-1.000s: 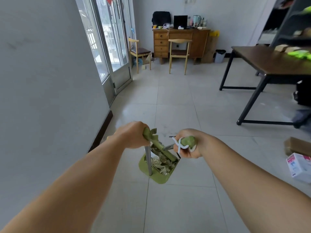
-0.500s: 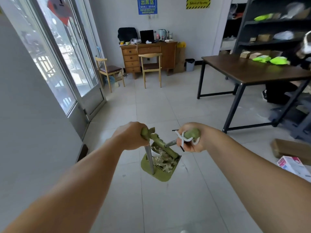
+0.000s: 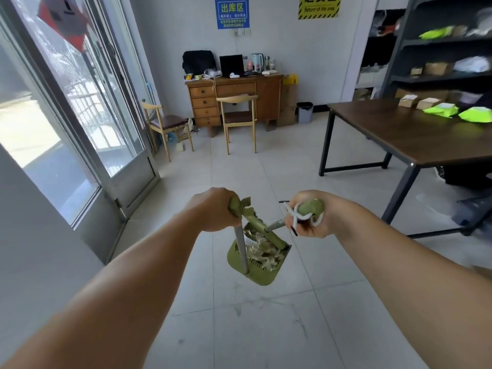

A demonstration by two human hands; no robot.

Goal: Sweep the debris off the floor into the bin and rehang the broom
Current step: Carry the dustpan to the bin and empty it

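Your left hand (image 3: pixel 213 210) grips the dustpan handle (image 3: pixel 241 243), your right hand (image 3: pixel 310 219) the broom handle (image 3: pixel 310 209) just beside it. The dustpan (image 3: pixel 255 265) hangs below and between them above the floor (image 3: pixel 239 328), debris (image 3: pixel 262 251) lying in it. Ahead stands a desk (image 3: pixel 234 99) against the far wall, a bin (image 3: pixel 304 112) to its right, a chair (image 3: pixel 239 118) before it. A table (image 3: pixel 415 134) stands right, a glass door (image 3: pixel 80 107) left.

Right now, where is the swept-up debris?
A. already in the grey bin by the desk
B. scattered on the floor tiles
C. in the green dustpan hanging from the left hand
C: crumpled debris sits in the green dustpan, carried off the floor on the pole gripped by the left hand.
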